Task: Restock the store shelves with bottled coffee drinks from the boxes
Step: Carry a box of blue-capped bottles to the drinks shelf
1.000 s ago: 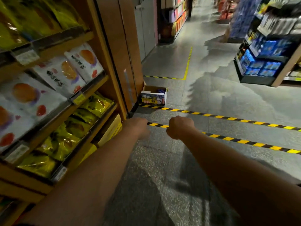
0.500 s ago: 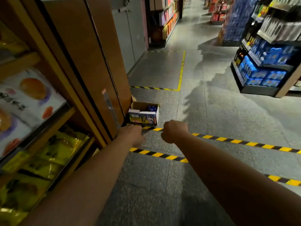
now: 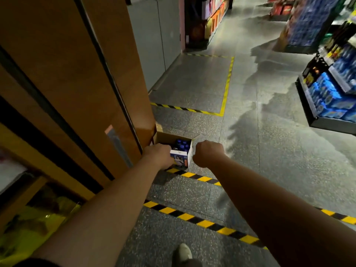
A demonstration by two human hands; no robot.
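Closed in on the box (image 3: pixel 180 161) since 0.5 s ago: then ahead of both hands, now framed between them, w/ the snack shelves nearly gone off the left edge. Stands open on the floor (image 3: pixel 269 151), against the foot of the wooden end panel (image 3: pixel 77 78), just past a yellow/black tape strip (image 3: pixel 194 177). Holds bottles (image 3: pixel 181 146) w/ dark blue caps, upright, bunched toward the right wall; count not readable. Judged early in the fetch step, w/ box not yet lifted.

Left hand (image 3: pixel 159 155) overlapping the near-left corner of the box. Fingers hidden behind the back of the hand, so can't tell if touching or gripping. Right hand (image 3: pixel 209 153) just beside the right wall, seemingly apart from it. Fingers curled under into a fist, nothing seen in them.

To do this step well, prob.:
- Bend at the knees and get low before reaching.
- Uncurl both hands and take the box on opposite side walls or under the base, not by the flaps.
- Test weight first. Expect a pull to the right, given the load bunched there.
- Lift level to avoid tipping or knocking bottles.
- Mind the tape line & own shoe (image 3: pixel 184 251) when stepping back.
- Alt.: leave the box down and draw bottles out by the neck.
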